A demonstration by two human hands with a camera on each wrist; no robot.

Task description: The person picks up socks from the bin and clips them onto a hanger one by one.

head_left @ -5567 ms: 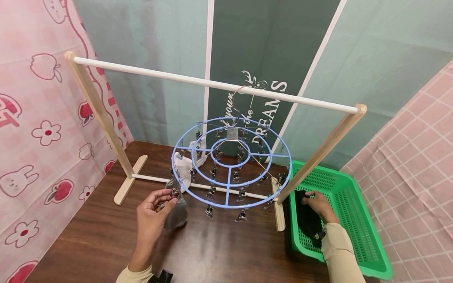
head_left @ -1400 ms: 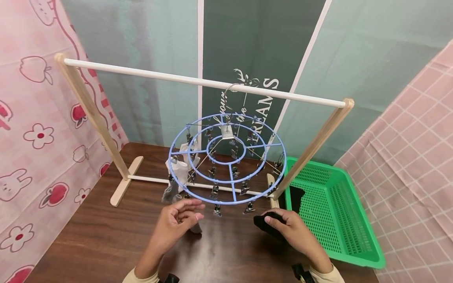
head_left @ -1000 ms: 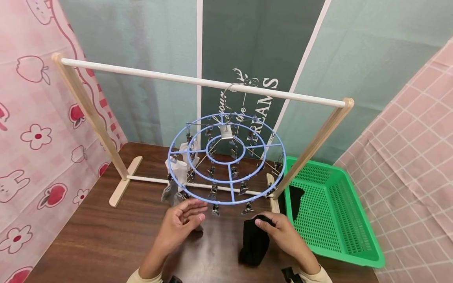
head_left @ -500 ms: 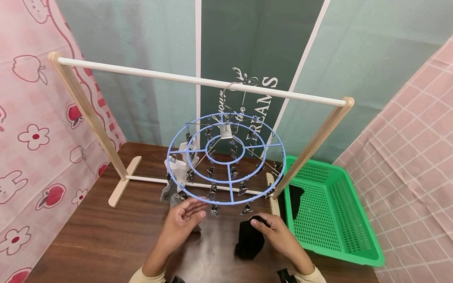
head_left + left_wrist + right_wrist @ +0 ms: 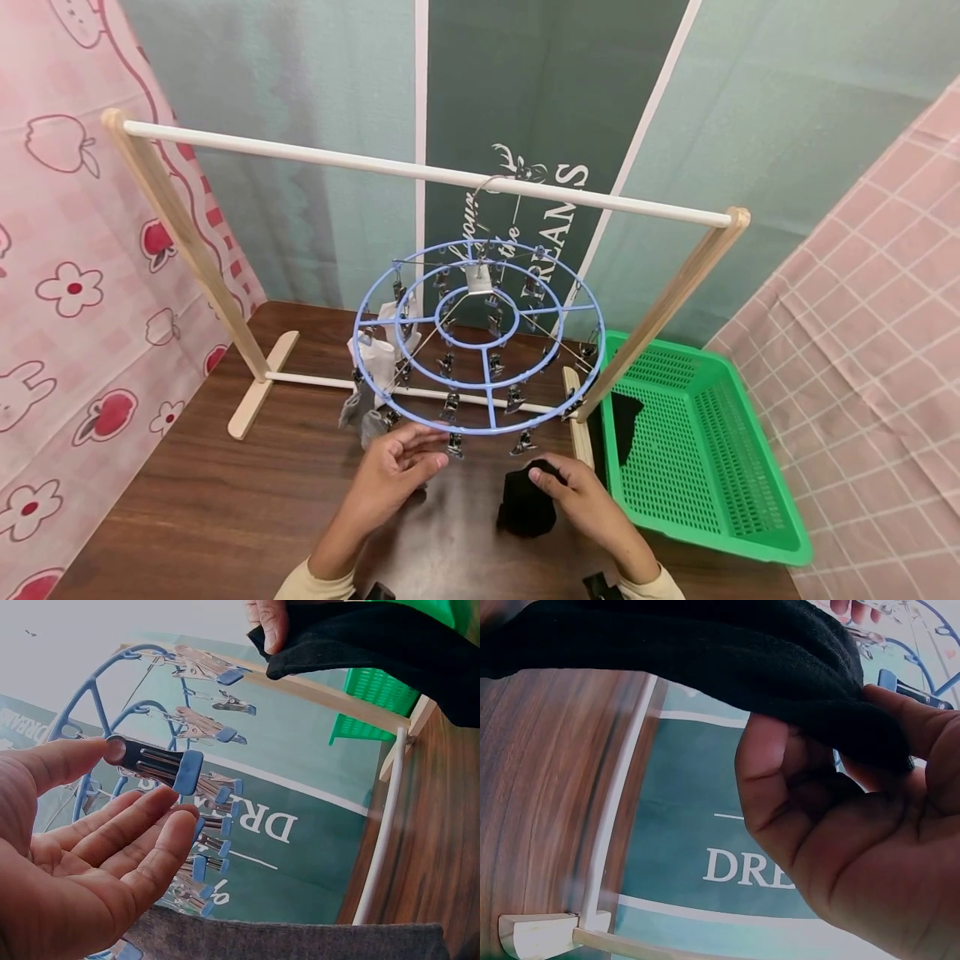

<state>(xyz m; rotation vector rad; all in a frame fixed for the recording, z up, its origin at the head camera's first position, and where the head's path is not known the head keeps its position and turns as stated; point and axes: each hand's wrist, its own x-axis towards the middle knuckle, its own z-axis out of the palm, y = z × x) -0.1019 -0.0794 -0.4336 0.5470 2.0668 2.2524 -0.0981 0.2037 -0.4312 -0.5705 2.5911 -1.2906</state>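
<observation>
My right hand [image 5: 581,496] pinches a black sock [image 5: 527,502] by its edge, in front of the round blue clip hanger [image 5: 489,431]; in the right wrist view the sock [image 5: 705,652] stretches left from the fingers. The left hand [image 5: 393,471] is at the hanger's front rim, fingers loosely bent and apart. Its topmost digit meets the handle end of a metal clip [image 5: 161,766] with blue tips in the left wrist view; no firm grip shows. Grey socks [image 5: 358,408] and white socks [image 5: 377,358] hang at the hanger's left side.
A rack of wooden posts and a white bar [image 5: 300,154] carries the hanger over the brown table [image 5: 187,500]. Beyond the right post [image 5: 663,312] stands a green basket [image 5: 772,546] with another black cloth [image 5: 626,421] inside. Patterned curtains surround the table.
The right hand has brought a black sock out of the basket to the hanger's front. The left hand has left the grey sock and shifted right along the rim to another clip.
</observation>
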